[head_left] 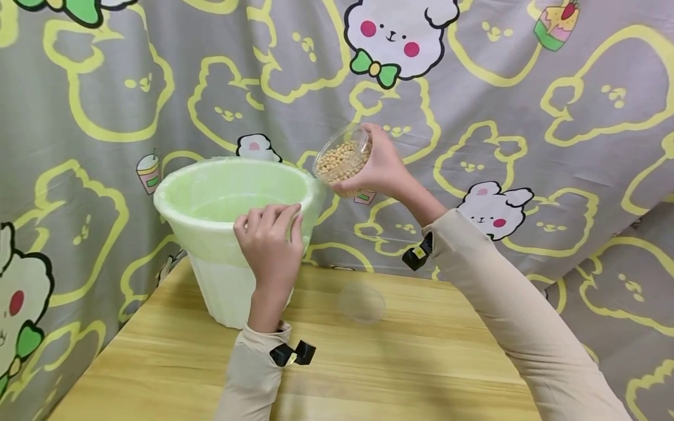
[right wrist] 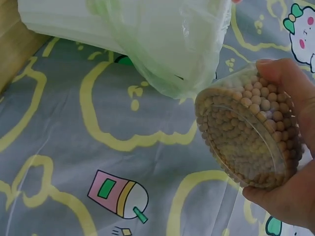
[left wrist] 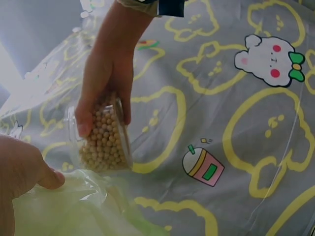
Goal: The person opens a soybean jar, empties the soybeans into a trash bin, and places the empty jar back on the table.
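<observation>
In the head view, a white trash bin (head_left: pixel 223 286) stands on the table, lined with a thin pale green plastic bag (head_left: pixel 210 242) folded over its rim. My left hand (head_left: pixel 272 248) grips the near right part of that rim, fingers curled over the bag. Up beside the bin's right edge, my right hand (head_left: pixel 384 166) holds a clear plastic jar (head_left: pixel 341 162) of round tan beans, tilted with its mouth towards the bin. The right wrist view shows the jar's base (right wrist: pixel 241 142) with thumb and fingers around its sides. Beans (left wrist: pixel 103 140) are still inside.
A round translucent disc, like a lid (head_left: pixel 361 302), lies on the wooden table (head_left: pixel 411 351) right of the bin. Behind the table hangs a grey curtain (head_left: pixel 474 93) with yellow cartoon outlines, close to the bin and the jar.
</observation>
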The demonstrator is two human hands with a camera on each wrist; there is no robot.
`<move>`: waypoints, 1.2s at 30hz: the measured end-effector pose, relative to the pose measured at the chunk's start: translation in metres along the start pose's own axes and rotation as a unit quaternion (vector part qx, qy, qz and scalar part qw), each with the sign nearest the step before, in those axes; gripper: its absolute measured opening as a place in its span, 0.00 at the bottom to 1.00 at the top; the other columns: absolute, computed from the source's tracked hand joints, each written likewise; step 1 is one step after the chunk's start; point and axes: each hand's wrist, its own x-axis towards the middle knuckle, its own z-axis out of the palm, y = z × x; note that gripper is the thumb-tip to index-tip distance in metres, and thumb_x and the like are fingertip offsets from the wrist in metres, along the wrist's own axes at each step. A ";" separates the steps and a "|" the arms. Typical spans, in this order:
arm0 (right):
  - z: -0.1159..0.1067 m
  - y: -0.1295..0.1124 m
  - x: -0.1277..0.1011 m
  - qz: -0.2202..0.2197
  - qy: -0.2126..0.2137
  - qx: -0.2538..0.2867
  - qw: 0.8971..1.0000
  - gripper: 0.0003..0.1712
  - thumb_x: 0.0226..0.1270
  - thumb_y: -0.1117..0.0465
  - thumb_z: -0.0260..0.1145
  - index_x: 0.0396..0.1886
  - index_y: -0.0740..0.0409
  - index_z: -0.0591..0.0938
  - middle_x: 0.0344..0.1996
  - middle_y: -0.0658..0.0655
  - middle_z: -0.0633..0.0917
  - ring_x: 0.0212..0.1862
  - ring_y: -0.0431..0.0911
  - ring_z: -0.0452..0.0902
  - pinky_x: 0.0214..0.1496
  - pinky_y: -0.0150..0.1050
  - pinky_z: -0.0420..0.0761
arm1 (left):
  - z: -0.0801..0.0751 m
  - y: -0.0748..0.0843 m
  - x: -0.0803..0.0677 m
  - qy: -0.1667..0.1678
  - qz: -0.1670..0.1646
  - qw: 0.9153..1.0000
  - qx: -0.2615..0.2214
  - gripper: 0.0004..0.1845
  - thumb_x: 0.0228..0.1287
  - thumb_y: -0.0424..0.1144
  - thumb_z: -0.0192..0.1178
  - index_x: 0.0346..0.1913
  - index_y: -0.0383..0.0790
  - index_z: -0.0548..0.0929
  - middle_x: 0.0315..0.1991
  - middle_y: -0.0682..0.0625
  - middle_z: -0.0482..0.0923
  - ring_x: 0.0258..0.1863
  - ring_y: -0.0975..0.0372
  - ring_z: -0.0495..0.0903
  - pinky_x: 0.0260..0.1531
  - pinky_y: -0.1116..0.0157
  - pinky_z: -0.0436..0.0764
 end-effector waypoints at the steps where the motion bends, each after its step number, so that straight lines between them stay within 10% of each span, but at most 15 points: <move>1: 0.002 -0.001 0.002 -0.009 0.000 -0.004 1.000 0.71 0.27 0.54 0.89 0.75 0.62 0.61 0.63 0.61 0.74 0.60 0.50 0.72 0.66 0.46 0.77 | 0.000 0.000 0.000 0.000 0.000 1.000 0.000 0.05 0.64 0.37 0.71 0.41 0.43 0.93 0.37 0.48 0.90 0.38 0.50 0.80 0.54 0.48 0.68; 36: 0.011 -0.038 0.026 -0.067 -0.061 -0.160 0.983 0.74 0.27 0.50 0.90 0.77 0.61 0.59 0.66 0.65 0.71 0.67 0.56 0.66 0.69 0.50 0.72 | -0.002 0.002 0.002 -0.012 -0.006 1.000 -0.001 0.06 0.63 0.36 0.71 0.41 0.43 0.93 0.38 0.48 0.89 0.38 0.50 0.79 0.54 0.48 0.67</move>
